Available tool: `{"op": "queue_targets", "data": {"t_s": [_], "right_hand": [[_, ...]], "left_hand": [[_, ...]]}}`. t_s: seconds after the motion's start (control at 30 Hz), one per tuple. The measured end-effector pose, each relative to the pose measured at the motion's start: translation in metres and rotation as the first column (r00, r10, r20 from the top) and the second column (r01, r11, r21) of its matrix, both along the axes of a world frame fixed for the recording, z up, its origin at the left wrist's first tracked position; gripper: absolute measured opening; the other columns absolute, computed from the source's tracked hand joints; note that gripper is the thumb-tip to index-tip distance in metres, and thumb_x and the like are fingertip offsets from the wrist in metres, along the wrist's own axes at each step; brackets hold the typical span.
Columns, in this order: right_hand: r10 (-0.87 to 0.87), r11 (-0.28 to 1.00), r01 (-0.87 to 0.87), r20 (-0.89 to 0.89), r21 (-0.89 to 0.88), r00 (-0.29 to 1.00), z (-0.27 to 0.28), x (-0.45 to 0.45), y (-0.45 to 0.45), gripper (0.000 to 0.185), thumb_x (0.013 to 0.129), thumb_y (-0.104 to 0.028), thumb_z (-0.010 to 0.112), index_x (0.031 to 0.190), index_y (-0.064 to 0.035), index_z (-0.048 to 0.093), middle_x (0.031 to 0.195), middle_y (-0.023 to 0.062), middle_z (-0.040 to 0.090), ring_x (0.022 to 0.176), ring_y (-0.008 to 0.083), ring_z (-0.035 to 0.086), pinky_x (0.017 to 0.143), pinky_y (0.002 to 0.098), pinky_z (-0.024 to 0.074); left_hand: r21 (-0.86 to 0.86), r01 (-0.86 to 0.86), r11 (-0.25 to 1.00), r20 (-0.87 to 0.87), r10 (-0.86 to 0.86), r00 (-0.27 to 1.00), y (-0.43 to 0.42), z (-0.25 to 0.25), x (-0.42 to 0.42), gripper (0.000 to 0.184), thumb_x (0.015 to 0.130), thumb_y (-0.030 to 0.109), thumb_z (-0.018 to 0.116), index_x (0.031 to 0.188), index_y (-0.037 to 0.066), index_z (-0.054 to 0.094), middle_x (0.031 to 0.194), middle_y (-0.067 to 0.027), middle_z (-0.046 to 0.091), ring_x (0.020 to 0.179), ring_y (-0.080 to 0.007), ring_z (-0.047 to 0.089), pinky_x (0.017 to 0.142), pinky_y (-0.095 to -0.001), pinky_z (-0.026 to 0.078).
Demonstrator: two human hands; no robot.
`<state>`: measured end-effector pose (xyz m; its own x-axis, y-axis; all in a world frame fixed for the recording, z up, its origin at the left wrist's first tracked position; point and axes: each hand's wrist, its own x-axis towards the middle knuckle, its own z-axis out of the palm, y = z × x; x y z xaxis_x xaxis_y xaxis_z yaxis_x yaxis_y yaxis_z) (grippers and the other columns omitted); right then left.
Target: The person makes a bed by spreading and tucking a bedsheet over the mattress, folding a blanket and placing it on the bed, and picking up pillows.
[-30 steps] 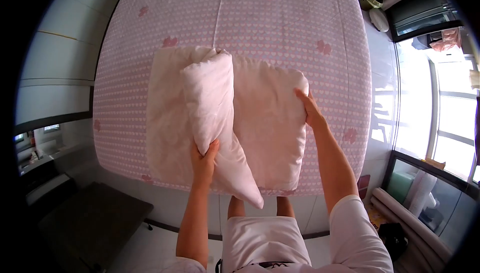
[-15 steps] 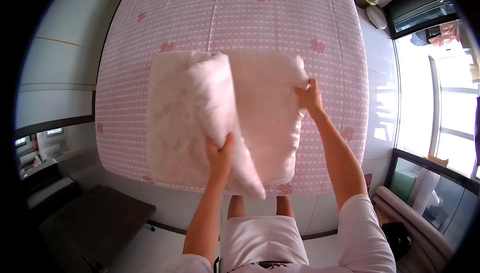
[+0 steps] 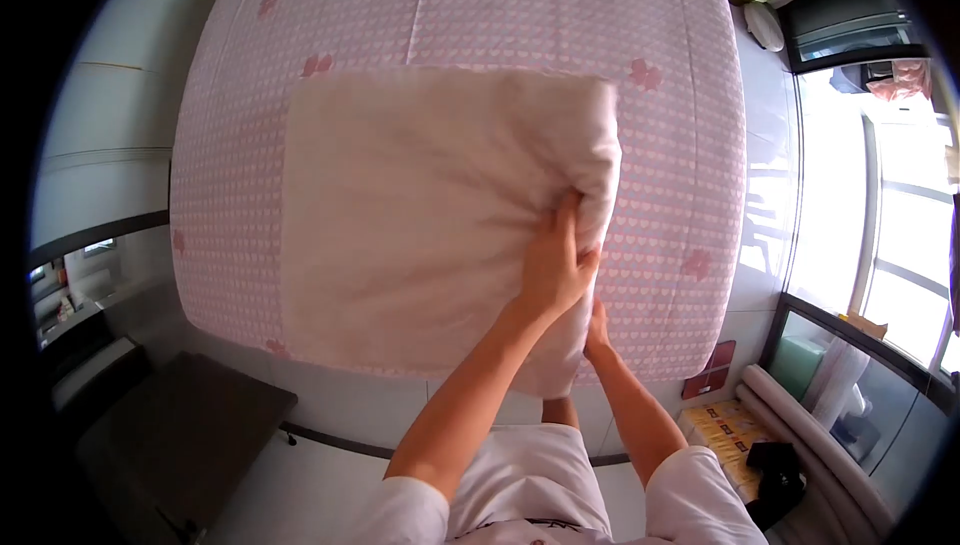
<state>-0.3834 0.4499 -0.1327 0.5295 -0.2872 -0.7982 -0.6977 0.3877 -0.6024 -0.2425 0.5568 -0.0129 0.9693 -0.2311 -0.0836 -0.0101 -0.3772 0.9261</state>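
A pale pink folded quilt [image 3: 400,205] lies nearly flat near the front of the bed, its surface creased toward the right side. My left hand [image 3: 560,260] reaches across it and grips its thick right edge, fingers pressed into the fabric and thumb over the side. Lower down, my right hand [image 3: 597,333] holds the same edge near the front right corner. Its fingers are partly hidden behind the fabric. That front corner hangs slightly past the bed's edge.
A pink heart-patterned sheet [image 3: 670,185] covers the bed. At the lower left stands a dark low table or bench [image 3: 190,435]. Rolled material [image 3: 810,450] and a yellow patterned box [image 3: 725,435] sit at the lower right, below a bright window [image 3: 910,215].
The flap that stood raised in the middle now lies flat over the quilt. My left hand has moved right to the right edge; my right hand has come down along it.
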Motion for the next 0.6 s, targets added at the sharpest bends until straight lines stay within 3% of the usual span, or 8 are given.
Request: {"op": "queue_targets", "data": {"t_s": [0.03, 0.07, 0.13, 0.27, 0.37, 0.47, 0.53, 0.6], "right_hand": [[-0.341, 0.939, 0.339, 0.012, 0.059, 0.940, -0.003, -0.003, 0.000, 0.033, 0.080, -0.017, 0.060, 0.106, 0.0013, 0.053, 0.085, 0.0039, 0.057, 0.076, 0.0125, 0.052, 0.070, 0.0278, 0.0436], [-0.098, 0.973, 0.116, 0.099, -0.199, 0.990, -0.018, -0.008, -0.009, 0.024, 0.088, -0.020, 0.049, 0.103, -0.0021, 0.052, 0.091, 0.0038, 0.054, 0.084, 0.0119, 0.049, 0.074, 0.0275, 0.0416], [0.069, 0.847, -0.022, 0.068, -0.531, 0.995, 0.012, 0.015, -0.022, 0.027, 0.088, -0.026, 0.050, 0.101, -0.0025, 0.049, 0.097, 0.0062, 0.051, 0.088, 0.0139, 0.047, 0.078, 0.0296, 0.0405], [-0.037, 0.941, 0.069, 0.102, -0.331, 0.994, 0.054, 0.059, -0.019, 0.038, 0.082, -0.029, 0.060, 0.104, -0.0008, 0.048, 0.100, 0.0090, 0.051, 0.091, 0.0174, 0.048, 0.081, 0.0328, 0.0405], [0.280, 0.851, -0.220, 0.058, -0.476, 0.958, 0.037, 0.055, -0.004, 0.070, 0.065, -0.036, 0.075, 0.114, 0.0007, 0.043, 0.102, 0.0138, 0.052, 0.096, 0.0237, 0.051, 0.083, 0.0363, 0.0415], [0.175, 0.917, -0.188, -0.069, -0.352, 0.982, 0.043, 0.041, 0.000, 0.074, 0.063, -0.034, 0.077, 0.117, 0.0007, 0.041, 0.104, 0.0146, 0.052, 0.094, 0.0242, 0.054, 0.080, 0.0356, 0.0444], [0.106, 0.961, -0.136, -0.132, -0.243, 0.986, 0.048, 0.032, 0.002, 0.074, 0.062, -0.029, 0.078, 0.118, 0.0003, 0.039, 0.106, 0.0149, 0.053, 0.092, 0.0236, 0.055, 0.077, 0.0355, 0.0464], [0.152, 0.988, -0.150, 0.057, -0.029, 0.987, 0.041, 0.019, 0.001, 0.070, 0.064, -0.022, 0.076, 0.119, -0.0007, 0.039, 0.107, 0.0145, 0.054, 0.094, 0.0228, 0.055, 0.078, 0.0357, 0.0465]], "left_hand": [[0.049, 0.043, 0.998, -0.147, -0.035, 0.989, -0.008, -0.012, -0.007, 0.064, 0.075, 0.017, 0.064, 0.126, -0.006, 0.033, 0.116, -0.0291, 0.046, 0.110, -0.0401, 0.045, 0.093, -0.0435, 0.037], [0.090, 0.091, 0.992, -0.289, -0.061, 0.955, -0.011, -0.027, -0.015, 0.066, 0.075, 0.017, 0.064, 0.128, -0.005, 0.031, 0.118, -0.0285, 0.045, 0.112, -0.0397, 0.043, 0.094, -0.0438, 0.036], [0.078, 0.047, 0.996, -0.154, -0.034, 0.988, 0.001, -0.039, -0.031, 0.062, 0.074, 0.015, 0.064, 0.126, -0.002, 0.036, 0.117, -0.0233, 0.048, 0.112, -0.0388, 0.043, 0.093, -0.0427, 0.037], [0.238, -0.150, 0.959, 0.263, 0.085, 0.961, 0.094, -0.031, -0.046, 0.047, 0.071, 0.012, 0.066, 0.113, 0.000, 0.048, 0.112, -0.0196, 0.050, 0.104, -0.0394, 0.047, 0.087, -0.0447, 0.039], [0.555, -0.470, 0.687, 0.376, 0.297, 0.878, 0.209, -0.065, -0.072, 0.064, 0.076, 0.027, 0.066, 0.126, 0.002, 0.036, 0.129, -0.0232, 0.036, 0.121, -0.0400, 0.032, 0.099, -0.0495, 0.026], [0.815, -0.412, 0.408, 0.218, 0.442, 0.870, 0.330, -0.080, -0.071, 0.090, 0.067, 0.046, 0.072, 0.131, -0.002, 0.029, 0.135, -0.0247, 0.029, 0.124, -0.0379, 0.031, 0.100, -0.0464, 0.028], [0.732, -0.419, 0.538, 0.002, 0.612, 0.790, 0.380, -0.074, -0.060, 0.095, 0.065, 0.047, 0.074, 0.131, -0.003, 0.029, 0.134, -0.0238, 0.032, 0.122, -0.0359, 0.035, 0.098, -0.0441, 0.031], [0.622, -0.448, 0.643, -0.232, 0.697, 0.679, 0.401, -0.065, -0.044, 0.099, 0.062, 0.048, 0.076, 0.132, -0.004, 0.028, 0.132, -0.0230, 0.035, 0.120, -0.0340, 0.038, 0.096, -0.0417, 0.034]]}}
